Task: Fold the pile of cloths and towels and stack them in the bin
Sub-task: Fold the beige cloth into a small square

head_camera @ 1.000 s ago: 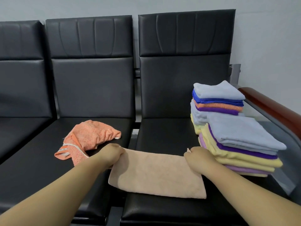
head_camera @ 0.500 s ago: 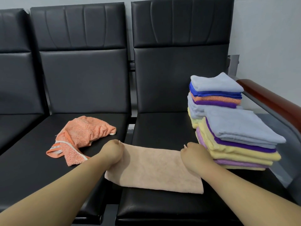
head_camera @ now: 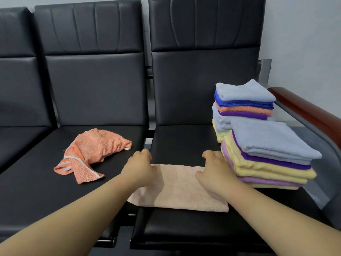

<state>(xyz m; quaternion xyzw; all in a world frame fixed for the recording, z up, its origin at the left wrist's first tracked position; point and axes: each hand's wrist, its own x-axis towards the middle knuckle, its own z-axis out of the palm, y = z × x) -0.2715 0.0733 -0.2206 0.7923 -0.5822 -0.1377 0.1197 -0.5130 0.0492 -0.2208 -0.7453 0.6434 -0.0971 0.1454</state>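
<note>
Both the left hand and right hand rest curled on the fuzzy peach towel; grip unclear.

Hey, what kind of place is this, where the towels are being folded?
Probably a waiting area: a linked row of black padded seats, a wood-topped armrest at the row's end, and a plain wall behind. Folded towels are stacked on one seat.

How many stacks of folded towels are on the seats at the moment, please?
2, both on the right-hand seat: the rear stack near the backrest, and the front stack just before it, beside the armrest.
</note>
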